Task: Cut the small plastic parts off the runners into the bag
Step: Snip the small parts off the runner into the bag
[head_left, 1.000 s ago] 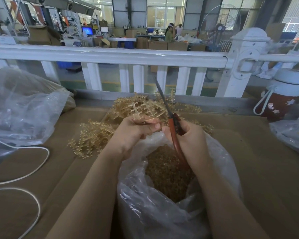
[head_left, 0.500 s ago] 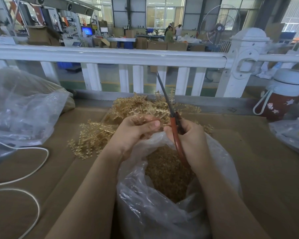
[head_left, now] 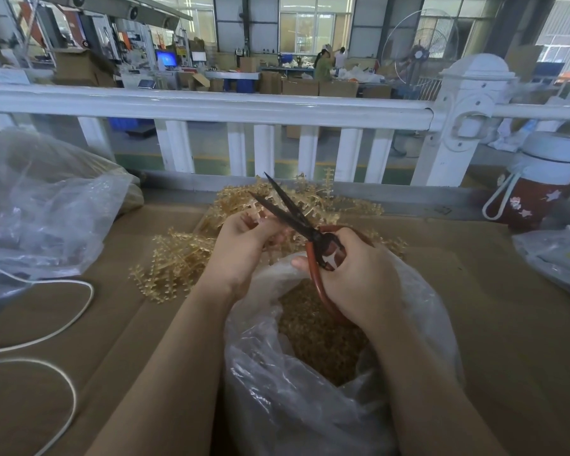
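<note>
My right hand [head_left: 359,278] grips the red handles of a pair of scissors [head_left: 293,218], whose dark blades stand spread apart and point up and to the left. My left hand [head_left: 241,245] pinches a tan plastic runner [head_left: 259,213] right at the blades. Both hands hover over the mouth of a clear plastic bag [head_left: 310,406] that holds a heap of small tan cut parts [head_left: 313,334]. A pile of uncut tan runners [head_left: 178,258] lies on the cardboard behind and left of the bag.
Brown cardboard [head_left: 491,324] covers the work surface. A crumpled clear bag [head_left: 40,209] sits at the left with a white cord [head_left: 63,311] looping below it. A red bottle with a white lid [head_left: 537,192] stands far right. A white railing [head_left: 211,106] borders the back.
The scissor blades were closed and pointing up; now they are spread and tilted left. My left hand has shifted the runner slightly left and up to the blades.
</note>
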### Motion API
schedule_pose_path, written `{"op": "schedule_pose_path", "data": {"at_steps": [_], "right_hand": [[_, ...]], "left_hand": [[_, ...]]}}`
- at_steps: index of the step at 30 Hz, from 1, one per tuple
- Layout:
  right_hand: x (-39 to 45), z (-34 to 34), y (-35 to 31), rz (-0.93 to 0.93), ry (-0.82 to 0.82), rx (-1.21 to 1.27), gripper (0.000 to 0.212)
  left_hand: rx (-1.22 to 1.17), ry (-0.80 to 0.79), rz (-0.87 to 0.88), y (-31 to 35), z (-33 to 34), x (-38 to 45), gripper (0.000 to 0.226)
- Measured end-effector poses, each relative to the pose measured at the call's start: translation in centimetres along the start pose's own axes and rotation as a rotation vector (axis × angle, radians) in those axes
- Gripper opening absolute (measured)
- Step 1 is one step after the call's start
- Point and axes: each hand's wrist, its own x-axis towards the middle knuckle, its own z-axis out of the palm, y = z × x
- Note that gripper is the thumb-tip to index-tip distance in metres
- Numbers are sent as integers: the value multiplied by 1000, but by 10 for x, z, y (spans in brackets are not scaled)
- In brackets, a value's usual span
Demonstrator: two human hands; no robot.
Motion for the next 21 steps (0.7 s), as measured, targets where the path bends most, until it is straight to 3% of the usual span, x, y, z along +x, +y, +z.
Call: {"op": "schedule_pose_path", "data": {"at_steps": [6, 14, 21], "right_hand": [[0, -2, 1, 15, -2, -43, 70], [3, -2, 3, 3, -25, -144, 66], [1, -5, -2, -1, -9, -131, 82]], "left_hand": [[-117, -75, 8, 3, -1, -2, 20], [-132, -96, 0, 0, -3, 0, 38], [-160, -121, -5, 0, -2, 1, 39]]}}
